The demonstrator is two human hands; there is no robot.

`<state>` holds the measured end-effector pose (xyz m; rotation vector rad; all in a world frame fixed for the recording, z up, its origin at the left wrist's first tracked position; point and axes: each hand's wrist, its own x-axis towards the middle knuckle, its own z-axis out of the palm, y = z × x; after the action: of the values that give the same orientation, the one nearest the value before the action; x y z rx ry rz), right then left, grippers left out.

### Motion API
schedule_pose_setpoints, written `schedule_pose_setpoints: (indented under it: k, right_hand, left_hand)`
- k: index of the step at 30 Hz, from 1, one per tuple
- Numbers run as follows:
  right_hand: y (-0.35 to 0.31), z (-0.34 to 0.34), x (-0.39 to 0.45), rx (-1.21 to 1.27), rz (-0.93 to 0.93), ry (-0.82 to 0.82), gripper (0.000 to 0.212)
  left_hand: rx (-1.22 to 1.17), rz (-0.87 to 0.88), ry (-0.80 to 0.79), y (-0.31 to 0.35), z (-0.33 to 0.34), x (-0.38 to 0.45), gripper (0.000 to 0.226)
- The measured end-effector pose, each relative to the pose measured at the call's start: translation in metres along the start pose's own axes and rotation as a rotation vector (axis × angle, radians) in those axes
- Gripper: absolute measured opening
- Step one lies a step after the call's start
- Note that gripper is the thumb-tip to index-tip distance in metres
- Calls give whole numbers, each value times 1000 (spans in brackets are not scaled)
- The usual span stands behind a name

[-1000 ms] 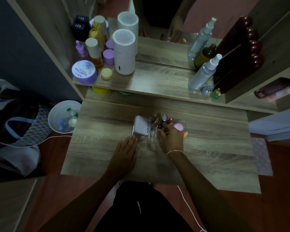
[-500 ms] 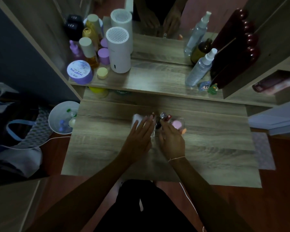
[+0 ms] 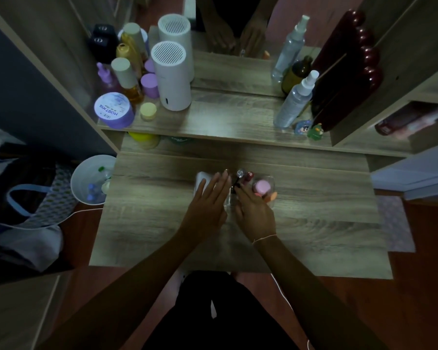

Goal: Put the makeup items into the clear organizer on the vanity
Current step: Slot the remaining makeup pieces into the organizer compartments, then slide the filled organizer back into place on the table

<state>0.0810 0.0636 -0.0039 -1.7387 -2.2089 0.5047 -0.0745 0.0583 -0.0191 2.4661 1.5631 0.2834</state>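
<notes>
Hands met over the clear organizer [image 3: 268, 179] near the middle of the wooden worktop [image 3: 314, 210] in the head view, the only view there was. The left hand [image 3: 208, 203] lay flat with its fingers straight and spread narrow, palm down over the left part of the organizer and partly covering a white item [image 3: 200, 179] there; it gripped nothing that could be seen. The right hand [image 3: 256, 213] sat just beside it, fingers curled loosely toward the organizer's near wall, and whether it pinched something small could not be told in the dim light. Behind the fingers, a few lipstick-like tubes [image 3: 245, 176] stood upright in the middle compartments, and a pink round item [image 3: 261, 186] rested in the right part, with something orange just near it. No loose makeup showed on the bare worktop around the organizer, so the filling looked close to finished, with the step in hand seeming to be a last settling of the contents. To do that well, the left hand would best steady the organizer's wall rather than press on the white item, while the right hand nudged the tubes straight one at a time, since tall thin pieces would probably tip against each other if pushed together. On the far shelf [image 3: 225, 117] stood a white cylinder [image 3: 172, 77], a lilac tub [image 3: 113, 109] and a spray bottle [image 3: 295, 99], well apart from the hands.
</notes>
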Motion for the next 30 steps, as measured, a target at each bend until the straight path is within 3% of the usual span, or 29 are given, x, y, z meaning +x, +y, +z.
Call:
schedule_pose_setpoints:
  k: [6, 13, 15, 19, 21, 26, 30]
  right_hand:
    - [7, -5, 5, -148, -50, 211, 43]
    - [16, -11, 12, -210, 8, 123, 48]
    - [20, -13, 11, -140, 43, 154, 49]
    - [37, -17, -16, 263, 268, 340, 47]
    - [50, -15, -35, 313, 362, 399, 46]
    - [63, 4, -55, 251, 362, 166, 64]
    - [68, 18, -56, 201, 321, 4, 61]
  left_hand:
    - [16, -27, 4, 1, -1, 4, 65]
    - [-31, -82, 68, -4, -3, 12, 69]
    - [-83, -177, 92, -10, -1, 8, 68]
    - [-179, -390, 54, -33, 9, -19, 73]
    - [-179, -442, 24, -39, 13, -33, 77]
    - [-191, -430, -78, -38, 20, -43, 75]
    - [-250, -414, -119, -30, 26, -48, 71]
